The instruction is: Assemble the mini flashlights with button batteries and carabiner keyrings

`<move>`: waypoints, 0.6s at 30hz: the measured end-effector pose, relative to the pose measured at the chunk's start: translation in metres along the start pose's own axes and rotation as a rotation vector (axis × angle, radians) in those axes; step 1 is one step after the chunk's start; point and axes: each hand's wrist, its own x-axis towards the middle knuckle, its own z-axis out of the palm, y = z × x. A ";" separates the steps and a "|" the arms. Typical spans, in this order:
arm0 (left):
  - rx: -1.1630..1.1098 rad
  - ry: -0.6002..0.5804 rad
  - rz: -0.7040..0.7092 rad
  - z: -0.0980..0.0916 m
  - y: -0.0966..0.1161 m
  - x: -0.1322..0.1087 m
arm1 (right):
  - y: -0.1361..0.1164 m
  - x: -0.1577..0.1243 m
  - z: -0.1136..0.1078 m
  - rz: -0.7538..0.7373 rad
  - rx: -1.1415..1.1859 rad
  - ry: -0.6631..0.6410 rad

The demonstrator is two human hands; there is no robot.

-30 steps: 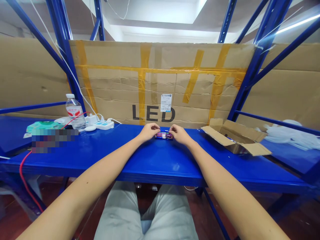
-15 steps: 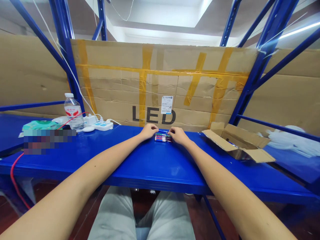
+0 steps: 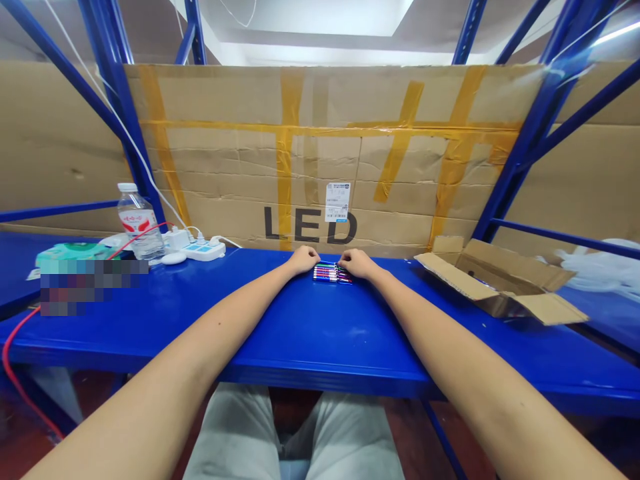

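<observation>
Several slim, shiny pen-like sticks (image 3: 326, 274) lie side by side on the blue table, in blue, red, purple and green with silvery parts. My left hand (image 3: 303, 260) is at the far left end of the row, its thumb and fingertips closed together. At the far right end, the closed fingers of my right hand (image 3: 357, 263) cover some of the stick ends. Both hands seem to pinch the ends of the farthest stick, which is mostly hidden and hard to tell from the blue tabletop.
An open cardboard box (image 3: 493, 280) stands on the right, with something blue inside. To the left are a water bottle (image 3: 137, 223), a white power strip (image 3: 204, 249) with cables and a green packet (image 3: 70, 255). A large cardboard sheet (image 3: 225, 173) closes off the back.
The blue stick seen between my hands no longer stands apart from the row. My hands stay at the row's two ends. The view has shifted slightly.
</observation>
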 end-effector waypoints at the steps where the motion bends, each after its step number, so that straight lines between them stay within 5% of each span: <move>1: 0.004 -0.008 0.005 0.000 0.000 0.000 | 0.000 0.000 0.000 -0.004 0.005 -0.005; 12: 0.113 -0.010 0.034 -0.002 -0.003 0.001 | -0.003 -0.003 -0.001 -0.019 0.039 0.050; 18: 0.362 0.058 0.032 -0.026 -0.023 -0.010 | 0.031 -0.013 -0.012 0.125 -0.026 0.088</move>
